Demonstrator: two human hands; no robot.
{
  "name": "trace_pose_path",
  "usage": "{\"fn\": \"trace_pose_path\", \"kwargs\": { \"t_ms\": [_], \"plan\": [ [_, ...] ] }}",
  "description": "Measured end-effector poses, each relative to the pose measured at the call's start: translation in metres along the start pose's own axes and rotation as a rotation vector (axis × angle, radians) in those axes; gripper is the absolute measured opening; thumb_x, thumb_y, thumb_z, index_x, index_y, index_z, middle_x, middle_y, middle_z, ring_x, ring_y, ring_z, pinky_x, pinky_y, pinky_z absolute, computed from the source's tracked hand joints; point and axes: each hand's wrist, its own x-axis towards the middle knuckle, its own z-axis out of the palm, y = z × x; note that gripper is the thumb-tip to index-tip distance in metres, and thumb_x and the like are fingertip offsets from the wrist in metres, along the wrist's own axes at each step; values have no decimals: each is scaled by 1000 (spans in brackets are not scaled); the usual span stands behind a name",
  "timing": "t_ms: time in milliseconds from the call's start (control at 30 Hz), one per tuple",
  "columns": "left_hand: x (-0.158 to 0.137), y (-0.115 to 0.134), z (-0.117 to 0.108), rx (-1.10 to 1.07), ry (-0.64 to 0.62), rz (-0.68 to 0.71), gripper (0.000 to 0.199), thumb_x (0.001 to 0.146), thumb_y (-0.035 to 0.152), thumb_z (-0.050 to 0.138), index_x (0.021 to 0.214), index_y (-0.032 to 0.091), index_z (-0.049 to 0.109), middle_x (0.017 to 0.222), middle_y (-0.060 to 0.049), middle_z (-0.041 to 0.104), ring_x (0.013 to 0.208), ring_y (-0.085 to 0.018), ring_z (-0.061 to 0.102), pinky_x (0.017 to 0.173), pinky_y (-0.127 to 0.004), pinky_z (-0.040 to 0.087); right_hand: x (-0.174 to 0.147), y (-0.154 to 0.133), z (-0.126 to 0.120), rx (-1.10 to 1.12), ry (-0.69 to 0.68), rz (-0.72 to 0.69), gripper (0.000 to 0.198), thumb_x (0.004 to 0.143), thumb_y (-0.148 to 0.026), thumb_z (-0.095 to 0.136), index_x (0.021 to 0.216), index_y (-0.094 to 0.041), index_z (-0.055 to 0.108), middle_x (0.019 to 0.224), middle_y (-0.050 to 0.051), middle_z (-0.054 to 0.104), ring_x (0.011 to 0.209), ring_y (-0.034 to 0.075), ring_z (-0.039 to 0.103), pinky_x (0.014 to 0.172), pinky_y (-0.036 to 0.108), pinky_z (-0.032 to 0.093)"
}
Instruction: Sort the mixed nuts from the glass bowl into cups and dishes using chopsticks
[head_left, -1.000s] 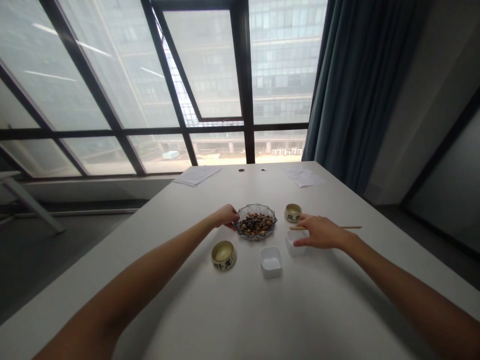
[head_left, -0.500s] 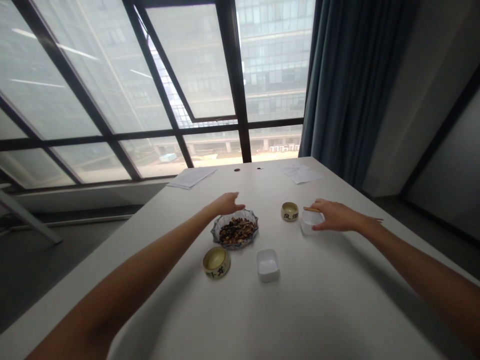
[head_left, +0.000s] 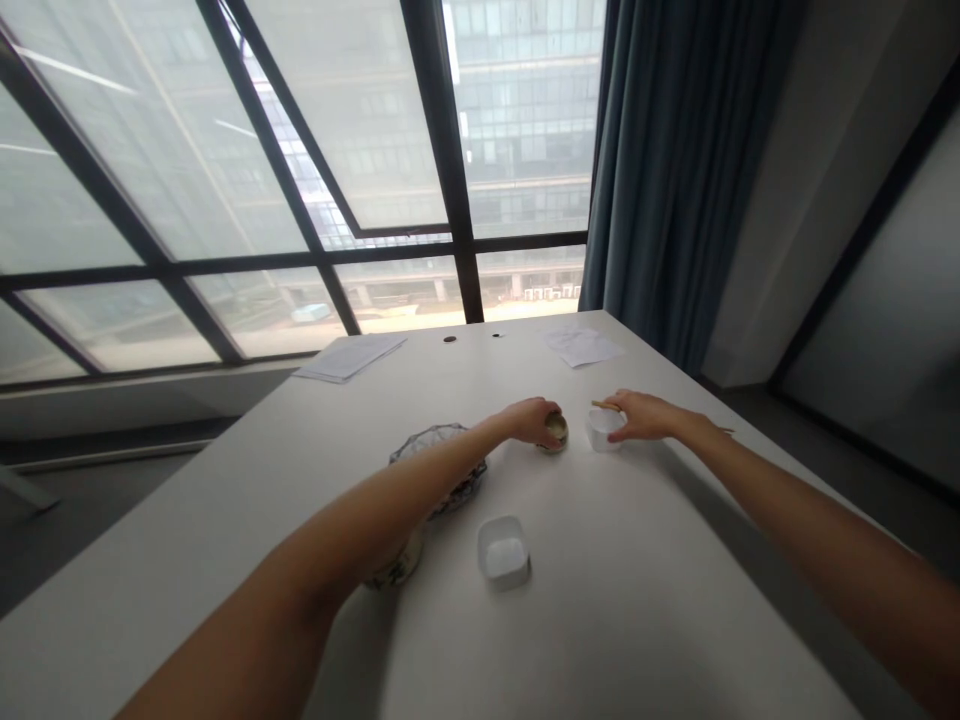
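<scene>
My left hand (head_left: 534, 421) is wrapped round the far small yellowish ceramic bowl (head_left: 556, 428), fingers at its back and thumb at its near side. Just to the right, my right hand (head_left: 643, 415) grips the rim of a white square bowl (head_left: 600, 432). Wooden chopsticks (head_left: 606, 405) run through that same hand, their other ends showing past the wrist. Beneath my left forearm lies a clear glass dish (head_left: 420, 440), its contents mostly covered. A second ceramic bowl (head_left: 397, 570) with dark lettering is partly hidden by the forearm. Nearer me stands another white square bowl (head_left: 504, 553).
Paper sheets (head_left: 349, 358) lie at the table's far left, and another sheet (head_left: 581, 346) at the far right. Two small dark items sit by the far edge of the white table (head_left: 637, 600). Beyond are windows and a blue curtain (head_left: 667, 180).
My left hand has moved right from above the glass dish and closed on the far ceramic bowl. My right hand stays on the white bowl with the chopsticks. The view has turned slightly right.
</scene>
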Motion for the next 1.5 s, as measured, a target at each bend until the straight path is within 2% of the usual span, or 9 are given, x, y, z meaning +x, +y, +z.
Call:
{"fn": "trace_pose_path", "kwargs": {
  "t_ms": [233, 333, 433, 567, 667, 800, 933, 1200, 1500],
  "plan": [
    [-44, 0, -22, -37, 42, -17, 93, 77, 61, 73, 156, 25, 39, 152, -11, 50, 130, -30, 56, 109, -36, 44, -6, -29, -20, -133, 72, 43, 90, 71, -61, 79, 148, -23, 54, 138, 17, 57, 105, 38, 67, 88, 44, 52],
    [-106, -7, -47, -77, 158, -33, 74, 96, 60, 50, 160, 29, 29, 159, -8, 41, 140, -27, 47, 116, -37, 36, -34, -66, -35, -73, 199, -32, 86, 78, -68, 71, 149, -23, 53, 138, 16, 57, 105, 38, 67, 89, 45, 50],
    [-198, -21, -53, -242, 288, -99, 60, 96, 58, 51, 149, 29, 49, 148, -5, 54, 133, -26, 52, 113, -37, 41, -66, -118, -30, 37, 145, -226, 80, 77, -69, 73, 143, -28, 58, 133, 13, 61, 103, 35, 67, 89, 42, 50],
    [-309, -37, -9, -369, 414, -348, 54, 89, 58, 61, 135, 30, 55, 139, -6, 59, 125, -27, 57, 104, -41, 50, -88, -178, 8, 47, 21, -375, 85, 67, -68, 83, 136, -25, 61, 127, 15, 63, 105, 37, 66, 88, 41, 51],
    [-348, -37, 37, -390, 448, -391, 61, 84, 53, 71, 137, 32, 49, 143, -7, 54, 124, -27, 57, 99, -40, 54, -86, -202, 35, 4, -27, -421, 87, 62, -64, 87, 132, -20, 60, 121, 16, 64, 100, 37, 68, 81, 40, 52],
    [-339, -22, 66, -318, 405, -295, 74, 80, 43, 76, 145, 33, 43, 149, -8, 47, 132, -29, 51, 108, -42, 48, -81, -211, 48, -25, -10, -419, 56, 72, -51, 83, 114, -19, 65, 112, 13, 66, 95, 34, 70, 76, 36, 51],
    [-317, -12, 64, -240, 433, -325, 57, 82, 38, 73, 135, 30, 56, 141, -9, 52, 127, -29, 54, 113, -43, 43, -94, -197, 44, -29, 22, -373, 42, 74, -44, 80, 106, -20, 66, 108, 10, 67, 91, 31, 70, 74, 34, 50],
    [-292, 13, 54, -199, 332, -271, 71, 74, 36, 76, 141, 33, 53, 130, -8, 62, 121, -31, 56, 106, -43, 46, -123, -96, 31, 113, 33, -154, 56, 78, -46, 76, 129, -25, 65, 126, 10, 63, 104, 32, 67, 90, 38, 50],
    [-155, 74, 51, -198, 384, -174, 78, 70, 42, 78, 140, 25, 47, 127, -11, 65, 122, -33, 59, 103, -41, 47, -96, -32, 16, 165, 39, -39, 70, 75, -39, 79, 141, -26, 61, 127, 9, 57, 105, 29, 66, 96, 35, 47]
  ]
}}
